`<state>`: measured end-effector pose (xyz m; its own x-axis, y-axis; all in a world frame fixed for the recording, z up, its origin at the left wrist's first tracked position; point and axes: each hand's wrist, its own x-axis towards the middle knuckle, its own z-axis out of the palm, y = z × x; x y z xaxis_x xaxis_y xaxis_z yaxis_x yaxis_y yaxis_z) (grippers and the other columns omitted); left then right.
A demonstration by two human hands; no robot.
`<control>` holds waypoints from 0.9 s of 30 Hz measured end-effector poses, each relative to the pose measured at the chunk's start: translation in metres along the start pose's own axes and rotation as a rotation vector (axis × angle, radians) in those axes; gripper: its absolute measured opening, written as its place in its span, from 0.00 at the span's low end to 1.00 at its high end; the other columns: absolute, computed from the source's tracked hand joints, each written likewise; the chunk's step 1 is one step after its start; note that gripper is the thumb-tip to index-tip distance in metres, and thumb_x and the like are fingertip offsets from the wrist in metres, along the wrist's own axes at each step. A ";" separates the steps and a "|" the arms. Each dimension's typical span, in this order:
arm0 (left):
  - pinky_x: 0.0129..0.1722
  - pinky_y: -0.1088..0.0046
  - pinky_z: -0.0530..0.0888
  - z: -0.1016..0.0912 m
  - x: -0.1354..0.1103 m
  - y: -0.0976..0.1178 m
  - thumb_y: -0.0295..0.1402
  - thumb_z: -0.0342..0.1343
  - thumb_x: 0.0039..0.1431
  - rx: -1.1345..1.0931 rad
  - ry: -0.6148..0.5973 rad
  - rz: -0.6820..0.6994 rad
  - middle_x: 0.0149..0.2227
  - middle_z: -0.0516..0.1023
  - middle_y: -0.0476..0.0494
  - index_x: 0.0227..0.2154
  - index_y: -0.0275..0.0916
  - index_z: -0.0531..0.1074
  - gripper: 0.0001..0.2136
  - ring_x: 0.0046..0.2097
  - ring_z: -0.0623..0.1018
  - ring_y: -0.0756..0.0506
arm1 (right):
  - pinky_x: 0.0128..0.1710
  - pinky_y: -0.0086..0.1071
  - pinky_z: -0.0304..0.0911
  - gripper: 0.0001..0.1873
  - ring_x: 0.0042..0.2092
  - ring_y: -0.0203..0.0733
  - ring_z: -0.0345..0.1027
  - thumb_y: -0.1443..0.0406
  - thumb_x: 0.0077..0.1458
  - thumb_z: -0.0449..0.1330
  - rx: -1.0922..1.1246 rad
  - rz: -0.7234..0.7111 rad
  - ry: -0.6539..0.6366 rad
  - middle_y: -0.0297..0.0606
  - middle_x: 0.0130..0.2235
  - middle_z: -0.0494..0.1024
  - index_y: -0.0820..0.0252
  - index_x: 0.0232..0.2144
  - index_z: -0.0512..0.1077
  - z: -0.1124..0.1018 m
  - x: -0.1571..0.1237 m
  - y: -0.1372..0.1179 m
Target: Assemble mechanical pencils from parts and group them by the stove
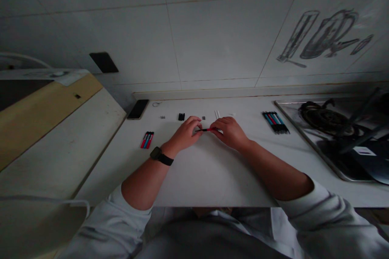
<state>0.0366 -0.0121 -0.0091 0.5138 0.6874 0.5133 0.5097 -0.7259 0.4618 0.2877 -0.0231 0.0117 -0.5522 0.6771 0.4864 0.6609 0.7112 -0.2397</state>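
Observation:
Between my two hands, a red pen with a black end (209,129) lies level just above the white table. My left hand (186,132), with a black watch on its wrist, pinches the pen's dark end. The other end is in the closed fingers of my right hand (231,132). Beyond my hands are small black cylindrical pieces (181,117), tiny metal-looking parts (163,117), small dark parts (204,117) and thin white sticks (216,114). To the left lie red and blue pen barrels (147,140). Several pens (276,122) form a row at the right.
A black phone (138,109) rests at the table's back left corner, near a thin ring (156,104). At the right a gas stove (304,137) with a metal rim adjoins the worktop (212,178). A large pale cabinet (75,129) stands left; a tiled wall (212,44) closes the back.

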 end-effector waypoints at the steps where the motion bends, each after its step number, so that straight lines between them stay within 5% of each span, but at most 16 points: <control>1: 0.60 0.57 0.75 -0.001 0.000 0.001 0.33 0.60 0.66 -0.009 0.007 0.007 0.55 0.72 0.36 0.45 0.39 0.74 0.07 0.58 0.75 0.41 | 0.47 0.38 0.59 0.07 0.40 0.45 0.74 0.63 0.67 0.61 -0.002 -0.001 0.002 0.40 0.39 0.83 0.57 0.40 0.80 0.000 0.000 0.000; 8: 0.59 0.57 0.76 -0.001 0.001 0.001 0.34 0.52 0.73 0.040 -0.057 -0.027 0.55 0.73 0.38 0.39 0.38 0.78 0.11 0.54 0.78 0.42 | 0.48 0.38 0.58 0.07 0.41 0.45 0.74 0.63 0.67 0.61 0.009 -0.027 0.013 0.40 0.39 0.83 0.57 0.40 0.79 0.000 -0.001 -0.002; 27: 0.57 0.57 0.77 -0.002 0.002 -0.001 0.26 0.63 0.63 0.063 -0.028 0.025 0.54 0.73 0.40 0.39 0.39 0.78 0.04 0.55 0.77 0.42 | 0.45 0.37 0.59 0.08 0.38 0.43 0.75 0.62 0.66 0.61 0.048 -0.003 -0.018 0.38 0.36 0.84 0.57 0.40 0.81 0.004 -0.001 0.001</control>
<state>0.0352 -0.0103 -0.0073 0.5454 0.6704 0.5031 0.5384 -0.7402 0.4028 0.2872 -0.0225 0.0077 -0.5635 0.6782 0.4718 0.6347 0.7209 -0.2783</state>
